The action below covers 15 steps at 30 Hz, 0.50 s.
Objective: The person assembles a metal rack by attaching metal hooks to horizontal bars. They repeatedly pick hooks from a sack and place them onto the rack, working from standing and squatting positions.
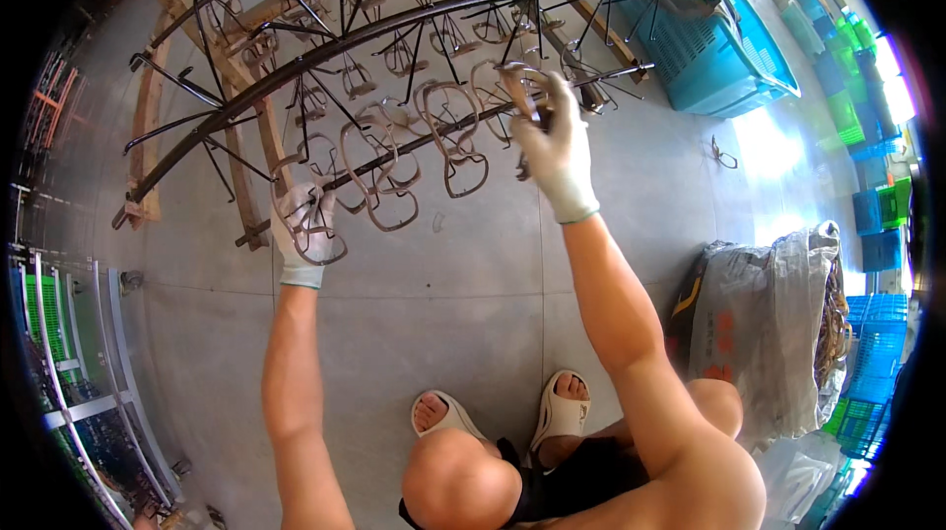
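Note:
Brown eyeglass frames [463,161] hang in rows from the hooks of a dark metal rack [394,16]. My left hand [299,225], in a white glove, is closed at the left end of the lower rod on an eyeglass frame [320,252] that hangs there. Farther right and higher, my right hand [562,151], gloved too, is raised with its thumb and fingers closed round brown eyeglass frames [520,92]. How many it holds is hard to make out. More eyeglass frames [379,185] hang between my two hands.
Wooden beams [266,121] support the rack. A turquoise plastic crate [734,62] stands at the far right, near a loose eyeglass frame [724,153] on the grey floor. At right sits a full grey sack [759,333]. A white metal shelf [94,402] is at left.

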{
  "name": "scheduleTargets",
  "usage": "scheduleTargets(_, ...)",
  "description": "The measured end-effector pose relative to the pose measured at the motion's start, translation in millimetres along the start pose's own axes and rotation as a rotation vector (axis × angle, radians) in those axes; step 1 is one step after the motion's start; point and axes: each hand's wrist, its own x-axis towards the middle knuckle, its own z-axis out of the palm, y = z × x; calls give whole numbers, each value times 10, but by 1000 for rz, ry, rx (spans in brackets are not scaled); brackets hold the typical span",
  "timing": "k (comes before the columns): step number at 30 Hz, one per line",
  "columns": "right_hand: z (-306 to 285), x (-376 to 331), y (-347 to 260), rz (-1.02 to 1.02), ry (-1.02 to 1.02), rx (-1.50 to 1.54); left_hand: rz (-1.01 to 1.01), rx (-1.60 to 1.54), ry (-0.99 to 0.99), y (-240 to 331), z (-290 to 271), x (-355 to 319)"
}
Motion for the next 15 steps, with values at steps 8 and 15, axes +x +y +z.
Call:
scheduleTargets(8, 146, -433, -396, -134, 209, -262, -108, -106, -44, -27, 49, -27)
scheduleTargets(15, 783, -646, -726, -66, 82, -243, -154, -153, -63, -4, 38, -12)
